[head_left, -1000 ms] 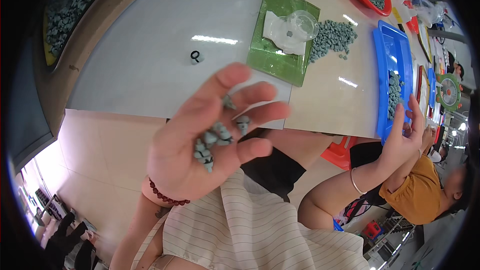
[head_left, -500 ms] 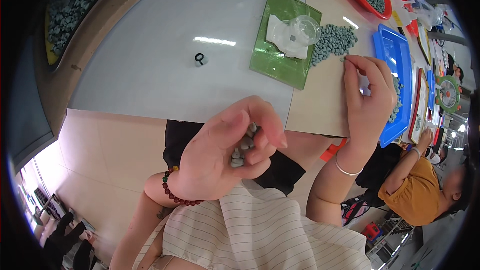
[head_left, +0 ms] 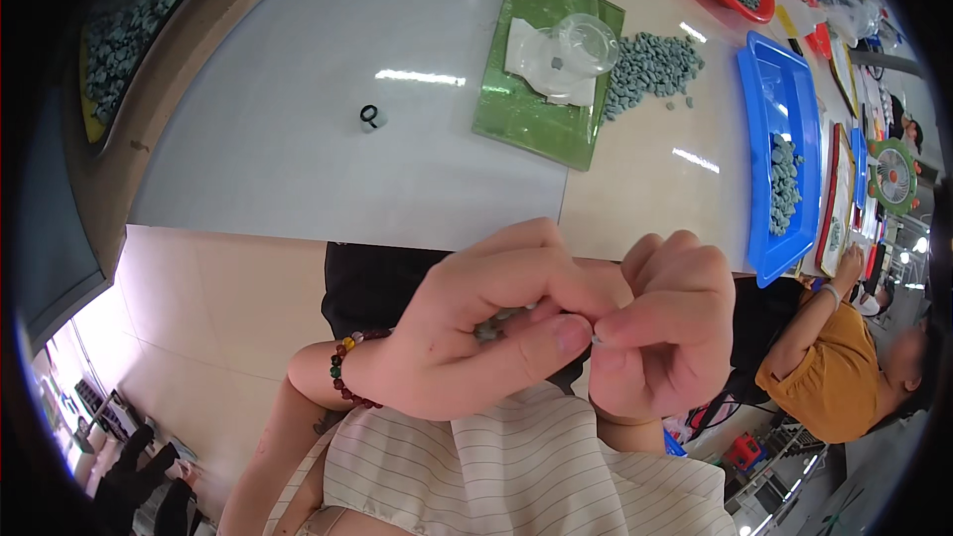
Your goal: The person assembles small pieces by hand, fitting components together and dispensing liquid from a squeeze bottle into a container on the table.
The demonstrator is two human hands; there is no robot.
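My left hand [head_left: 447, 337] is curled around several small grey-green stones [head_left: 486, 330], partly hidden by the fingers. Its thumb and forefinger tips meet the fingertips of my right hand [head_left: 670, 328]. The right hand is closed in a pinch, and a tiny pale speck shows between the tips, too small to name. Both hands are in front of the table edge. Beyond them on the table lies a heap of similar stones [head_left: 650, 69]. Left of that heap, a green glass-like plate [head_left: 541, 137] carries a white crumpled sheet [head_left: 521, 52] and a clear round cup [head_left: 588, 43].
A blue tray [head_left: 757, 154] with stones stands at the right, and a red basin [head_left: 762, 2] of stones at the far right. A small black ring on a clear piece [head_left: 370, 117] lies on the left. Another person in a mustard top [head_left: 819, 367] sits at the right.
My right hand has come back from the stone heap to meet my left hand's fingertips. The left hand has turned over, its fingers closing further on the stones.
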